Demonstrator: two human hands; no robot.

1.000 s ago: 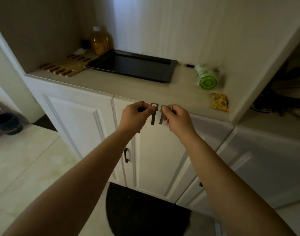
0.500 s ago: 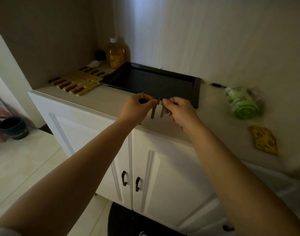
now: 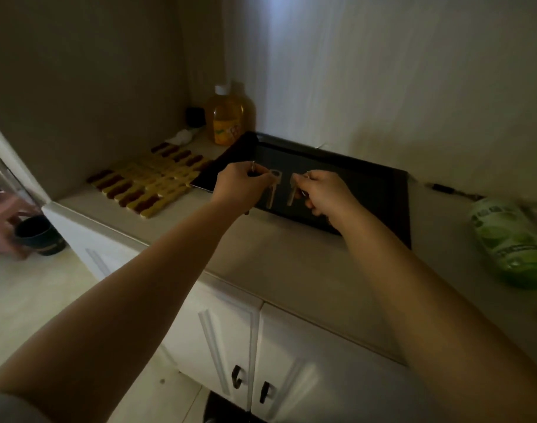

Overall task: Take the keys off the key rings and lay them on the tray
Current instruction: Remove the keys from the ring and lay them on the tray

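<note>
Two keys hang over the black tray (image 3: 380, 190), one from each hand. The left key (image 3: 273, 187) dangles blade-down from the left hand (image 3: 241, 186), whose thumb and fingertips are pinched together on its head; a thin metal ring (image 3: 253, 166) shows at the top of that hand, though the dim light does not let me say whether the key is still threaded on it. The right key (image 3: 292, 189) hangs the same way from the right hand (image 3: 322, 193), pinched at its head too, and a glint of ring near those fingers is too blurred to read. The two keys are just beside each other but apart, both held above the near left part of the tray and not touching its floor as far as I can tell. So I'd say the laying-down step is in hand: the keys look brought to the tray and not yet set on it. The next move, I judge, calls for lowering each blade until it rests flat and then letting go, with the rings kept back in the fingers if they are already off. The tray sits on a pale countertop (image 3: 291, 264) against the wall. To its left lies a slatted wooden trivet (image 3: 148, 184), behind that an amber bottle (image 3: 229, 120), and off to the right a green packet (image 3: 505, 239) on its side. White cabinet doors (image 3: 230, 340) stand below.
</note>
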